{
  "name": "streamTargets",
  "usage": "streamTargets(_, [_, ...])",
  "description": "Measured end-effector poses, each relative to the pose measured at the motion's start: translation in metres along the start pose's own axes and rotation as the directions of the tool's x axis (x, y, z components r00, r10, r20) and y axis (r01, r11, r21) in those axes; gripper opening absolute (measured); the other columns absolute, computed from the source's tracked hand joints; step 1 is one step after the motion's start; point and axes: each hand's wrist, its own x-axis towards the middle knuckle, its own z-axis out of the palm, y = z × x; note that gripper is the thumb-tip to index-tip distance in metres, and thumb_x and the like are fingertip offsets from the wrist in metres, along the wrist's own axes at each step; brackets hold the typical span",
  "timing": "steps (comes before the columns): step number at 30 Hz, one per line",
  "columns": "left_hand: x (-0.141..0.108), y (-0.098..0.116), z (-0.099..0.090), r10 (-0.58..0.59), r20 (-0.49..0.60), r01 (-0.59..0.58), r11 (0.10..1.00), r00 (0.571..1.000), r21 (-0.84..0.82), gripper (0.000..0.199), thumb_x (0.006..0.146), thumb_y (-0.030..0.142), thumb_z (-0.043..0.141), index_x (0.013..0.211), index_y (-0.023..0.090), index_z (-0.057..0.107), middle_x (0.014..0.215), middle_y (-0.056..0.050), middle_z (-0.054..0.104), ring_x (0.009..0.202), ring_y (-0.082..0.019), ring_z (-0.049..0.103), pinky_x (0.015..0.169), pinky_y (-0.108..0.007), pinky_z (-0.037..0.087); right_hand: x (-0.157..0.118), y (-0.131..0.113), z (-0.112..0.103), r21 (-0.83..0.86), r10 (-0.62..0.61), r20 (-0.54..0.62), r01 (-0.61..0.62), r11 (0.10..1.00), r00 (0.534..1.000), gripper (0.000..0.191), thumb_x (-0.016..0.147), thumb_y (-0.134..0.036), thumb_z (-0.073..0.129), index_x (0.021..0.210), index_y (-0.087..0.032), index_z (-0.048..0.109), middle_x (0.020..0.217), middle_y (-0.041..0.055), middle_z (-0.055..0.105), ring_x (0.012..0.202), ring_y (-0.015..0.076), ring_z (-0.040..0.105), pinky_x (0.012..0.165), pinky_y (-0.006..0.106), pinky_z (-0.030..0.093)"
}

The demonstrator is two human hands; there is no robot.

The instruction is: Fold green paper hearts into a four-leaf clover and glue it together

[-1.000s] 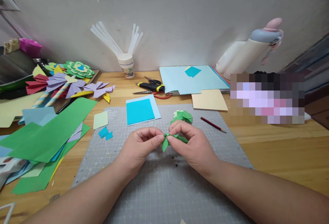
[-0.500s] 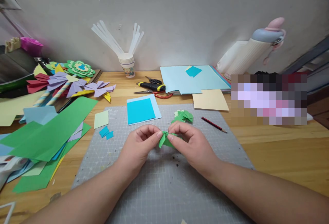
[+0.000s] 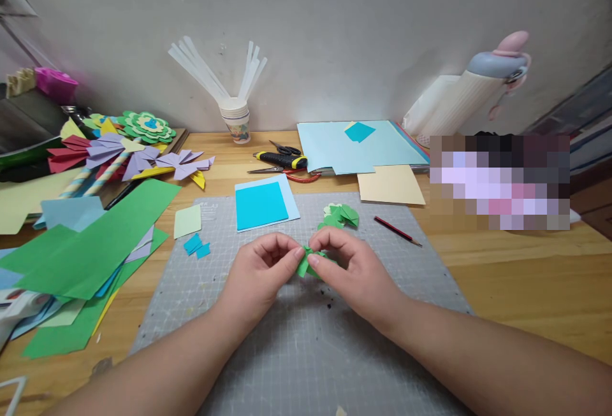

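Between my two hands is a small folded piece of green paper (image 3: 304, 265), partly hidden by the fingers. My left hand (image 3: 264, 265) pinches its left end between thumb and forefinger. With thumb and fingers closed, my right hand (image 3: 351, 263) grips the same paper from the right. Both hands hover above the grey cutting mat (image 3: 306, 352). Just beyond my right hand lies a little pile of green paper cutouts (image 3: 342, 215). Farther up the mat, a bright blue paper square (image 3: 261, 202) rests on a paler blue sheet (image 3: 294, 202).
A red and black pencil (image 3: 398, 231) lies at the mat's right. Behind are scissors (image 3: 285, 148), a yellow-black tool (image 3: 280, 160) and paper cups (image 3: 238, 124) holding white strips. Green sheets (image 3: 95, 237) and paper flowers (image 3: 148, 128) crowd the left. A bottle (image 3: 471, 97) stands back right.
My fingers have shifted very slightly on the green paper, the right hand's a touch to the left. Both hands keep their pinch; everything else looks the same.
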Motion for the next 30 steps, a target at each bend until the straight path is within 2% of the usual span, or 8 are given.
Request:
streamTargets(7, [-0.0019,-0.0005,0.0018,-0.017,0.022,0.018,0.999,1.0,-0.037,0.018,0.068,0.031,0.072,0.072,0.016,0.062,0.068,0.001,0.059,0.062,-0.01,0.05,0.058,-0.021,0.041,0.0006,0.0028,0.0005,0.028,0.005,-0.044,-0.004,1.0,0.999,0.011,0.08,-0.029,0.055,0.075,-0.02,0.052,0.075,-0.0007,0.052,0.068,0.0131,0.048,0.06,0.025,0.039])
streamTargets(10, [-0.0016,-0.0013,0.002,0.009,0.02,-0.009,1.0,1.0,-0.003,0.017,0.07,0.03,0.07,0.069,0.017,0.059,0.066,0.002,0.057,0.061,-0.01,0.049,0.056,-0.021,0.04,0.0,0.0007,-0.0012,0.06,-0.008,0.009,0.008,0.998,1.0,0.011,0.082,-0.029,0.054,0.077,-0.02,0.052,0.074,-0.0012,0.049,0.065,0.0122,0.045,0.059,0.024,0.038])
streamTargets(14, [-0.0021,-0.0031,0.0015,0.029,0.074,-0.033,0.998,0.997,0.059,0.012,0.073,0.026,0.065,0.07,0.018,0.056,0.066,0.002,0.055,0.063,-0.011,0.049,0.059,-0.022,0.04,-0.0003,-0.0021,-0.0032,0.134,-0.006,0.071,-0.004,0.991,0.997,0.023,0.088,-0.034,0.044,0.072,-0.019,0.051,0.067,-0.0021,0.043,0.062,0.0119,0.04,0.056,0.024,0.035])
streamTargets(18, [-0.0035,-0.0046,0.0009,0.045,0.13,-0.051,0.998,0.99,0.039,0.013,0.075,0.025,0.062,0.069,0.018,0.053,0.067,0.002,0.052,0.064,-0.011,0.048,0.06,-0.022,0.04,0.0012,-0.0013,-0.0028,0.077,0.002,0.084,-0.009,0.997,0.996,0.018,0.084,-0.028,0.049,0.068,-0.019,0.051,0.066,-0.002,0.045,0.062,0.012,0.041,0.057,0.024,0.035])
streamTargets(25, [-0.0051,0.0008,0.003,0.006,0.12,-0.006,1.0,0.993,0.001,0.018,0.072,0.028,0.065,0.069,0.018,0.051,0.063,0.004,0.048,0.056,-0.009,0.043,0.05,-0.02,0.036,0.0019,0.0002,-0.0003,0.036,-0.034,0.124,0.029,0.999,0.992,0.016,0.083,-0.025,0.049,0.069,-0.019,0.05,0.068,-0.002,0.047,0.067,0.0125,0.045,0.062,0.024,0.037])
streamTargets(30, [-0.0055,0.0027,0.0036,-0.002,0.11,0.004,1.0,0.994,-0.019,0.019,0.07,0.031,0.068,0.07,0.017,0.054,0.063,0.003,0.051,0.057,-0.009,0.044,0.051,-0.02,0.037,0.0008,0.0013,-0.0012,-0.016,-0.076,0.075,0.078,0.997,0.994,0.016,0.084,-0.025,0.051,0.07,-0.019,0.051,0.069,-0.0017,0.049,0.066,0.0126,0.046,0.061,0.024,0.037])
